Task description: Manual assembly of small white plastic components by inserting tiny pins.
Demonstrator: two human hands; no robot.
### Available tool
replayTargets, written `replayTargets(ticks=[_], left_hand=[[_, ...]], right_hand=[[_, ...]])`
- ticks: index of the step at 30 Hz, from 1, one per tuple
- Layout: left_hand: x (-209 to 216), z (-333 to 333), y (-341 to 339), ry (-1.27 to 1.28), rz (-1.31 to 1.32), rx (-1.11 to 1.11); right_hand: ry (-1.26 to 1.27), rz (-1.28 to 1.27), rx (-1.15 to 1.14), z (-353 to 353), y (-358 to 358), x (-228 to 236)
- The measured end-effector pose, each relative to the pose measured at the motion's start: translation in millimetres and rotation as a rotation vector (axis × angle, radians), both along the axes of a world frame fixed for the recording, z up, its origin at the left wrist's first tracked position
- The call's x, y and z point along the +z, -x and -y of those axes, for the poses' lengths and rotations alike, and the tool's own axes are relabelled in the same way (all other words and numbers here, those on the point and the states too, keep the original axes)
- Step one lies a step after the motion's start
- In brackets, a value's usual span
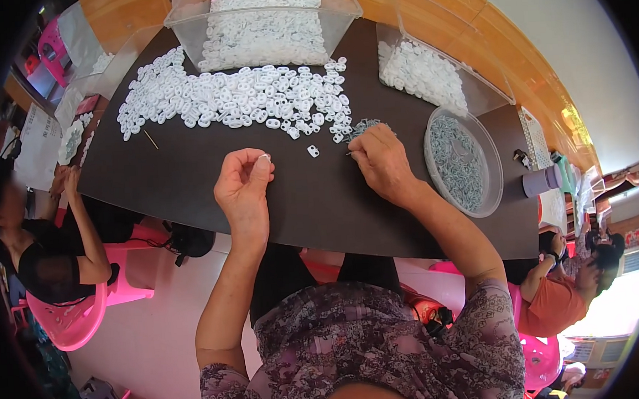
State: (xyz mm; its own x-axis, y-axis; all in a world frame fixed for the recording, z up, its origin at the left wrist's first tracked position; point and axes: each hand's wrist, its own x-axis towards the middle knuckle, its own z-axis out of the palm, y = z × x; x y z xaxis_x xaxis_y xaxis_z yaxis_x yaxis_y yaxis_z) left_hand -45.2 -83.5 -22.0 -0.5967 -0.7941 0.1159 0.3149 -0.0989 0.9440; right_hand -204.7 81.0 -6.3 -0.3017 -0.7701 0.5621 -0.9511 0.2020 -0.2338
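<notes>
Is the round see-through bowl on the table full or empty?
Partly full. The round bowl stands upright beside the right hand, and a flat layer of small grey metal bits covers its bottom.

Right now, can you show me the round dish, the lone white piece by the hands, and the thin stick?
round dish (495,165): head view, right rim.
lone white piece (313,151): head view, its middle.
thin stick (151,140): head view, mid-length.

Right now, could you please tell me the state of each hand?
Left hand: fingers pinched on a small white plastic piece.
Right hand: closed, fingertips at the small grey metal parts; contents unclear.
</notes>
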Motion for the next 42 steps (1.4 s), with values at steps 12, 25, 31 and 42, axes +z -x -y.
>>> replayTargets(ticks=[12, 25, 31, 42], left_hand=[[9.5, 17.5, -14.0, -0.19, -0.199, 0.155], [6.3, 54.2, -14.5, -0.199, -0.319, 0.321], [-1.9, 65.9, -11.5, -0.235, -0.299, 0.331], [-0.6, 58.6, -16.0, -0.206, -0.31, 0.338]], right_hand=[[0.05, 0.053, 0.001, -1.8, -3.4, 10.6], [0.065, 0.194, 0.158, 78.5, -41.3, 16.8], [0.075, 0.154, 0.222, 143.0, -47.1, 0.2], [0.025, -0.108, 0.297, 176.6, -56.0, -8.4]])
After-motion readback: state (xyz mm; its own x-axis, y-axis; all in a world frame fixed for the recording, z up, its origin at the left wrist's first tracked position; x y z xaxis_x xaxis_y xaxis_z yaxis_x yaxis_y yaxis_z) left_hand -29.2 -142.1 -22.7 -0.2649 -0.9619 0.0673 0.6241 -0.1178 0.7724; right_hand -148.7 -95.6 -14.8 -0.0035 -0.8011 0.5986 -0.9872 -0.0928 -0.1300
